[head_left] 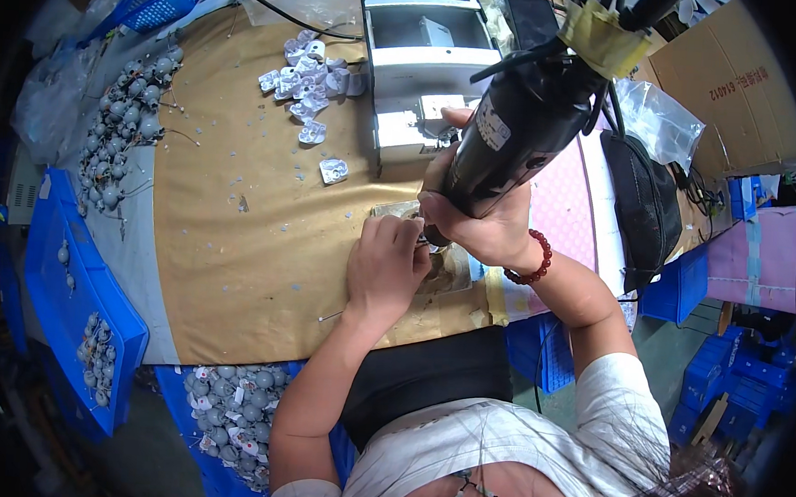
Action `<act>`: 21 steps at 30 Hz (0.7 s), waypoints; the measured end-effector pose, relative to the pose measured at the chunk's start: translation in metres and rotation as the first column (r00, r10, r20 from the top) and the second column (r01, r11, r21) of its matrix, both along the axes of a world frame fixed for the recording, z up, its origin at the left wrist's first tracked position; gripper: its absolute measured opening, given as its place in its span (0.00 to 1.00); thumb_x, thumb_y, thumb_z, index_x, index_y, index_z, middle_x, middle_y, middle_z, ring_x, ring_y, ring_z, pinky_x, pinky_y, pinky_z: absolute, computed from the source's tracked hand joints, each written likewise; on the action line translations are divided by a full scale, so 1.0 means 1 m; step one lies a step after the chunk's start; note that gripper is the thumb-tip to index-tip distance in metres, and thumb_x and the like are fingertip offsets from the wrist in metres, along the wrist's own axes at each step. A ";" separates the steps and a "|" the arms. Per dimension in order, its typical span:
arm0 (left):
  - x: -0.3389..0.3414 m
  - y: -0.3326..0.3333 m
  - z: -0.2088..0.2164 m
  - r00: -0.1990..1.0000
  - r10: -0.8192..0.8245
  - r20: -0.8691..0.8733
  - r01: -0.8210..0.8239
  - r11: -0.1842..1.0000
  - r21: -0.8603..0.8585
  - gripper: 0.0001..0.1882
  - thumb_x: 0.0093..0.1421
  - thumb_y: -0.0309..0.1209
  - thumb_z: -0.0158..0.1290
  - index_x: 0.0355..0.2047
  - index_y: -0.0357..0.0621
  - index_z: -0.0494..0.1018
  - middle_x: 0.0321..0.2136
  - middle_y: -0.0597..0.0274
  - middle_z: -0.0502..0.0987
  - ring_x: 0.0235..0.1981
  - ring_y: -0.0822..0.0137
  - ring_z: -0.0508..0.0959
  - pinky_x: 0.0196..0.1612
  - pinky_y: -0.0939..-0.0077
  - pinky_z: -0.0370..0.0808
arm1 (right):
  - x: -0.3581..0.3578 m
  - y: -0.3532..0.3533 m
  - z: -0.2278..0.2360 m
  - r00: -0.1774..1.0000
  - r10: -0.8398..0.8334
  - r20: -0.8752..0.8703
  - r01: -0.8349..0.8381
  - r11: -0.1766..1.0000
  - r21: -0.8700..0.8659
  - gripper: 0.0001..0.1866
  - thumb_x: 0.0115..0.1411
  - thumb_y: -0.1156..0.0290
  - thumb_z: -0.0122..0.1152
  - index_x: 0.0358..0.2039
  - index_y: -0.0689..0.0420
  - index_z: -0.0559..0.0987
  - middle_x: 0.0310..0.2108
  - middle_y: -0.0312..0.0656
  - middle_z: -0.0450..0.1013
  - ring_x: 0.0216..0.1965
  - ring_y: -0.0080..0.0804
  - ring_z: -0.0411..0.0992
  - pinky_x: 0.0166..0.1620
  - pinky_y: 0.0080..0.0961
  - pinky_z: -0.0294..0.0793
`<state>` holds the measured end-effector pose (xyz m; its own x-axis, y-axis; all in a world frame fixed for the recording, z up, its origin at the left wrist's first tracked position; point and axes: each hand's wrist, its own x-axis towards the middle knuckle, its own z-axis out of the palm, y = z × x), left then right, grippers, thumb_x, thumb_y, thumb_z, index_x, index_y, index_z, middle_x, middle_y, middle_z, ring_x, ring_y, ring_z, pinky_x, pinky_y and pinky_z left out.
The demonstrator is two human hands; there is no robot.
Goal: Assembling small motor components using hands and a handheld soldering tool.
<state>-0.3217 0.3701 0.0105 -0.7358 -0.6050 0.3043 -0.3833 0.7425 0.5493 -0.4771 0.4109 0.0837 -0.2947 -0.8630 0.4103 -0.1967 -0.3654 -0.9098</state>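
My right hand is wrapped round a thick black electric screwdriver, tilted with its lower end toward my left hand. A red bead bracelet circles that wrist. My left hand is closed in a pinch beside the tool's lower end, over a small clear plate on the table. What the left fingers hold is mostly hidden by the fingers and the tool. A thin wire ends in a small tip left of my left wrist. One white plastic piece lies apart, up and left of my hands.
A white boxy machine stands beyond my hands, beside a heap of white plastic pieces. Grey ball-shaped parts with wires line the left edge. More fill a blue bin below; a blue tray hangs left. Cables run up from the screwdriver.
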 end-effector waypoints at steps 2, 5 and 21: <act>0.000 0.000 -0.001 1.000 0.002 0.000 -0.002 1.000 -0.005 0.18 0.47 0.28 0.61 0.40 0.47 0.74 0.34 0.60 0.72 0.40 0.55 0.74 0.38 0.60 0.75 | 0.001 0.001 0.002 1.000 0.002 -0.017 -0.002 1.000 0.002 0.41 0.54 0.90 0.60 0.66 0.64 0.52 0.28 0.40 0.72 0.27 0.22 0.72 0.32 0.20 0.72; 0.000 0.000 -0.001 1.000 0.001 -0.028 -0.001 1.000 -0.018 0.17 0.47 0.28 0.61 0.39 0.47 0.74 0.34 0.59 0.71 0.39 0.55 0.73 0.38 0.60 0.75 | 0.001 0.001 0.001 1.000 0.018 -0.026 -0.019 1.000 -0.017 0.41 0.54 0.90 0.60 0.66 0.64 0.52 0.27 0.40 0.72 0.28 0.22 0.72 0.32 0.19 0.71; 0.000 -0.003 0.001 0.992 -0.061 -0.112 0.066 0.997 0.046 0.16 0.45 0.26 0.61 0.35 0.43 0.69 0.33 0.56 0.70 0.39 0.52 0.72 0.37 0.58 0.74 | 0.003 0.020 -0.027 0.966 0.198 -0.167 -0.205 0.978 -0.024 0.40 0.55 0.86 0.60 0.64 0.54 0.53 0.28 0.39 0.69 0.27 0.21 0.68 0.30 0.20 0.67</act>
